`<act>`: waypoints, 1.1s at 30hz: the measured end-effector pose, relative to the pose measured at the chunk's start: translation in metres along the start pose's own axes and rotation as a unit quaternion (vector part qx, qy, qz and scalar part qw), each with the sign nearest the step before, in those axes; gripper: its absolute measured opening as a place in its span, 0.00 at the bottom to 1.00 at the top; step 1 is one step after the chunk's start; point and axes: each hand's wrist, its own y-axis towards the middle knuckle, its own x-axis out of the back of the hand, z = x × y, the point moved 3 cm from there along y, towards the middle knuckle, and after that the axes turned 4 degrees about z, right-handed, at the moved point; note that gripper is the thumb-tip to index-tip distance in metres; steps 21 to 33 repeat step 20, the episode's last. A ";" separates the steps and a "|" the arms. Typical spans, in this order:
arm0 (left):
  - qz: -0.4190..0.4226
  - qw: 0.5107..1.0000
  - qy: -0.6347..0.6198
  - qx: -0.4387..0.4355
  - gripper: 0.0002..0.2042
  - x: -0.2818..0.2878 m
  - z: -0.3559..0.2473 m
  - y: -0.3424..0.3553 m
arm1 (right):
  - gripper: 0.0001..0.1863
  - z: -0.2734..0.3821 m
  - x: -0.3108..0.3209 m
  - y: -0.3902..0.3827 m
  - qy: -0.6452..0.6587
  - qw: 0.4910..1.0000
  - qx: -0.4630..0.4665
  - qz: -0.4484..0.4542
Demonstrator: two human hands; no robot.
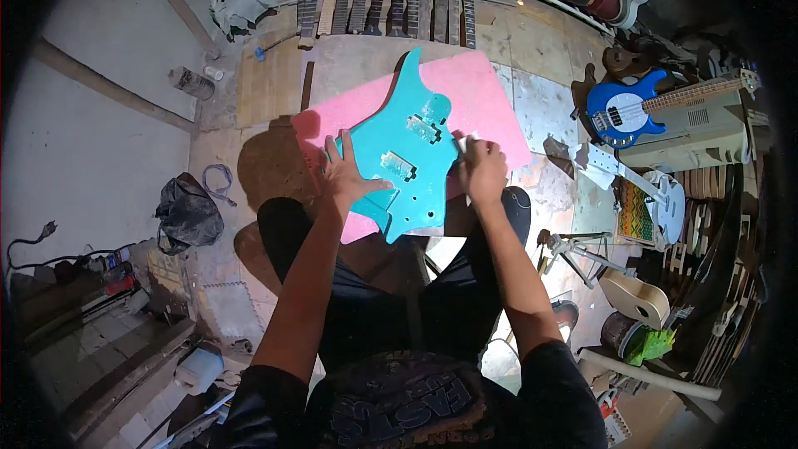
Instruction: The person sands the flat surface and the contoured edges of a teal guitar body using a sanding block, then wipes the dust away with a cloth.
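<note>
A teal electric guitar body (391, 129) with pointed horns, two routed pickup cavities and a few small holes lies on a pink sheet (490, 100) in front of me. Spread over its left edge, my left hand (345, 176) rests on the surface with fingers apart and the thumb pointing right. My right hand (485, 171) is closed at the body's right edge, pinching a small whitish piece (462, 143) against it. What that piece is made of does not show, and the fingers cover part of it. Pale dust or bare patches mark the cavities.
Beyond the work surface (349, 58) stands a row of guitar necks (386, 0). To the right are a blue bass guitar (628, 108), a metal stand (573, 249) and an unfinished guitar body (636, 298). A black bag (189, 214) lies on the floor at left.
</note>
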 end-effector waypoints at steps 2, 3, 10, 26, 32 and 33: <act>0.002 1.000 0.017 0.006 0.81 0.000 -0.004 -0.001 | 0.28 -0.002 0.008 0.010 -0.007 0.998 0.005 -0.059; 0.002 1.000 0.030 0.005 0.81 -0.001 -0.006 0.000 | 0.28 0.000 -0.005 0.001 -0.016 0.999 -0.011 -0.034; -0.022 1.000 -0.003 -0.014 0.80 -0.012 0.013 0.007 | 0.23 0.081 -0.027 -0.070 0.045 0.986 0.112 0.115; 0.034 0.998 0.039 0.031 0.79 0.003 -0.006 0.002 | 0.33 0.031 -0.071 -0.052 0.016 0.998 0.054 0.041; 0.034 0.998 0.039 0.031 0.79 0.003 -0.006 0.002 | 0.33 0.031 -0.071 -0.052 0.016 0.998 0.054 0.041; 0.034 0.998 0.039 0.031 0.79 0.003 -0.006 0.002 | 0.33 0.031 -0.071 -0.052 0.016 0.998 0.054 0.041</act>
